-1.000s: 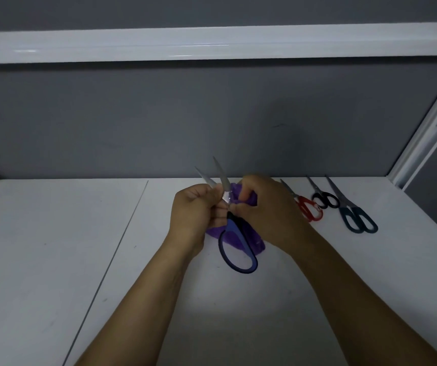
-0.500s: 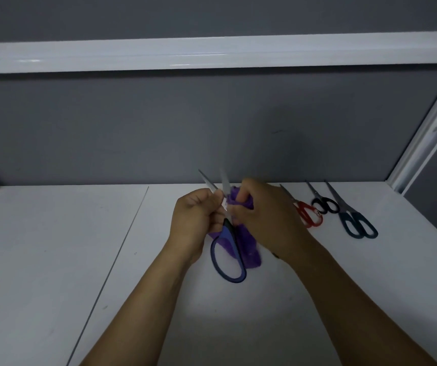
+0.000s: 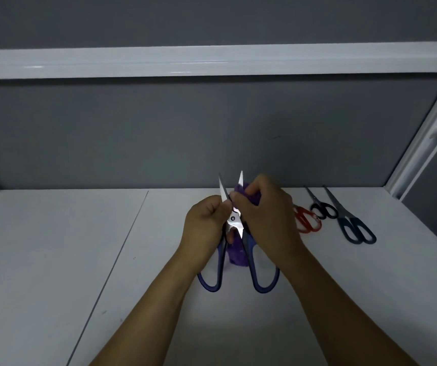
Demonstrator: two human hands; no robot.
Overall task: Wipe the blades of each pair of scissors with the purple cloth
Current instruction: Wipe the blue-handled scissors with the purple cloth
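Within the last half second the large blue-handled steel scissors have swung wide open. Both handle loops now hang apart and the blades stand in a V, so each blade can be wiped on its own. The left hand is clenched around them beside the pivot, holding them up above the white counter. The purple cloth hangs between the handles. Its upper bunch is pinched by the right hand, seemingly against the right blade, though fingers hide the contact. Further right on the counter lie the red-handled scissors, the black-handled scissors and the teal-handled scissors.
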